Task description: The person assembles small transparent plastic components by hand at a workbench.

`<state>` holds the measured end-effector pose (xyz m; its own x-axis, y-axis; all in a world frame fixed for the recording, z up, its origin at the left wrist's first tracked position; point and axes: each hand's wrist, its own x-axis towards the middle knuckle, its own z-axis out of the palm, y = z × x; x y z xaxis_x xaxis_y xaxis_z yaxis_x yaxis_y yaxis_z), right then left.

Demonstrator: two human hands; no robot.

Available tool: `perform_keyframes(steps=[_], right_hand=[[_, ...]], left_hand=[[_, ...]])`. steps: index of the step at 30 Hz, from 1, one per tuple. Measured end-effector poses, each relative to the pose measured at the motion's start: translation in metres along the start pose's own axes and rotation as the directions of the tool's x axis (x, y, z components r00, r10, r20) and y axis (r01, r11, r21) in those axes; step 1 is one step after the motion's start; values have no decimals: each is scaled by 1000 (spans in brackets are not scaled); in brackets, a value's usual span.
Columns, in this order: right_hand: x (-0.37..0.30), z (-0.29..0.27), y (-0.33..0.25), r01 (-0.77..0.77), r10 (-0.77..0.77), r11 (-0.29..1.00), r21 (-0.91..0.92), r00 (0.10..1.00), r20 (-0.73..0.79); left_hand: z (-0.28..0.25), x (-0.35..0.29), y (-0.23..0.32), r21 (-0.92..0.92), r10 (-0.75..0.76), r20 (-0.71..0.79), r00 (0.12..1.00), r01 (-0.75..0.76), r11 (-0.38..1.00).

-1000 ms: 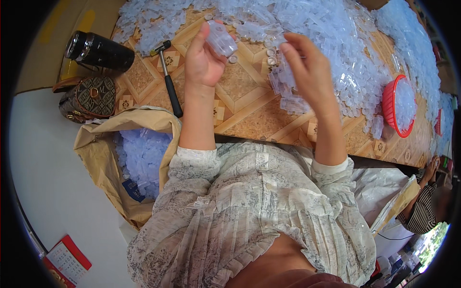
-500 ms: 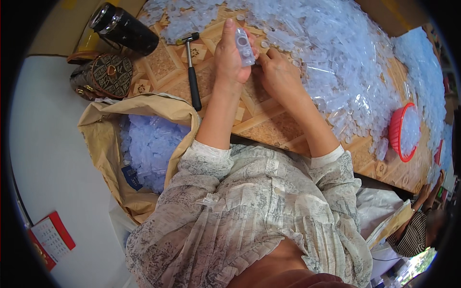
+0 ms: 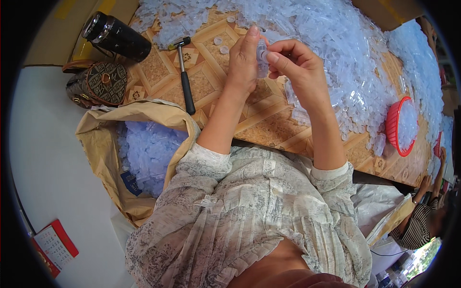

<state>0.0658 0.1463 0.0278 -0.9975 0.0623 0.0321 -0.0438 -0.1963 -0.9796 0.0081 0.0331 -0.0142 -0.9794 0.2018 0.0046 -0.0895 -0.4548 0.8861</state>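
Upright in my left hand [image 3: 244, 61] is a small clear plastic case [image 3: 262, 65] with round recesses, gripped between the thumb and fingers. My right hand [image 3: 305, 69] has come up against its upper part, thumb and forefinger pinched together there. Whatever sits between those fingertips is too small to make out. Both hands are above the wood-patterned table [image 3: 261, 113]. Small clear round discs [image 3: 224, 49] lie on the tabletop left of my hands. Beyond and to the right spreads a big heap of clear plastic parts [image 3: 336, 62].
A small hammer [image 3: 186, 79] with a black handle lies left of my hands. Farther left are a black thermos [image 3: 117, 37] and a patterned bag [image 3: 98, 84]. An open brown sack [image 3: 103, 153] holds more clear parts. A red basket [image 3: 393, 127] stands right; another person [image 3: 415, 228] is beyond.
My right hand has lifted off the tabletop by the discs and met the case. The left hand has shifted right and turned the case. The view has moved slightly.
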Motion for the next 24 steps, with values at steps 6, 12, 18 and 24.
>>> perform_keyframes(steps=[6, 12, 18, 24], right_hand=[[-4, 2, 3, -81, 88, 991, 105, 994, -64], [-6, -1, 4, -105, 111, 993, 63, 989, -99], [-10, -5, 17, -78, 73, 997, -25, 987, -141], [1, -9, 10, -108, 139, 974, 199, 979, -151]], left_hand=[[0, -1, -4, -15, -27, 49, 998, 28, 999], [7, -8, 0, 54, -29, 78, 996, 25, 998], [8, -6, -8, 149, 116, 47, 992, -122, 981], [25, -19, 12, 98, -55, 129, 990, 43, 994]])
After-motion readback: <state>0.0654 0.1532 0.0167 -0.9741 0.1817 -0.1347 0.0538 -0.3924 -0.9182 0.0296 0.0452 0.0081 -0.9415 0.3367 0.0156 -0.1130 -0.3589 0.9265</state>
